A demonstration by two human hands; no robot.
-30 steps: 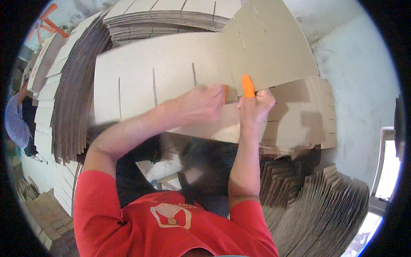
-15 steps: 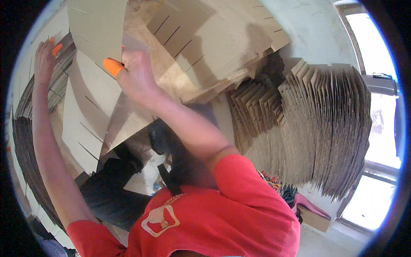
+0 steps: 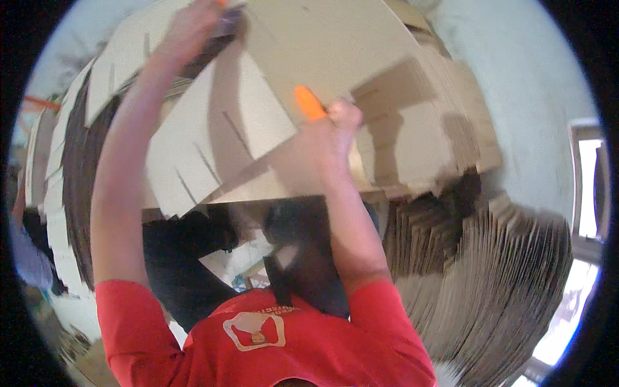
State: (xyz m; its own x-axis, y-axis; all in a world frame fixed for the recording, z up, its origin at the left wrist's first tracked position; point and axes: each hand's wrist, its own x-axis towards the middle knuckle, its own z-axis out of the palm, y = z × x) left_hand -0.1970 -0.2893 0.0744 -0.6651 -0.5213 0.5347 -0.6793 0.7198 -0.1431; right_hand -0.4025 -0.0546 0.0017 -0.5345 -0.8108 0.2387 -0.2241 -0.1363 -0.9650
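My right hand wears an orange finger cover on its thumb, which lies on a large plain tan cardboard sheet. The other fingers are curled closed at the sheet, partly hidden. At the top edge, my left hand reaches forward by a slotted cardboard stack; an orange cover shows at its fingers, which are blurred and partly cut off. Between my arms a pale cardboard sheet with cut slots lies slantwise over the wooden work surface.
Slotted cardboard pieces lie on the right of the work surface. A tall bundle of cardboard sheets stands on edge at the lower right, near a window. More stacked cardboard stands at the left; another person's sleeve shows beyond.
My view has turned left. My right hand has moved the raised sheet rightward, and it now lies flatter over the work surface. My left hand has shifted forward along the left stack.
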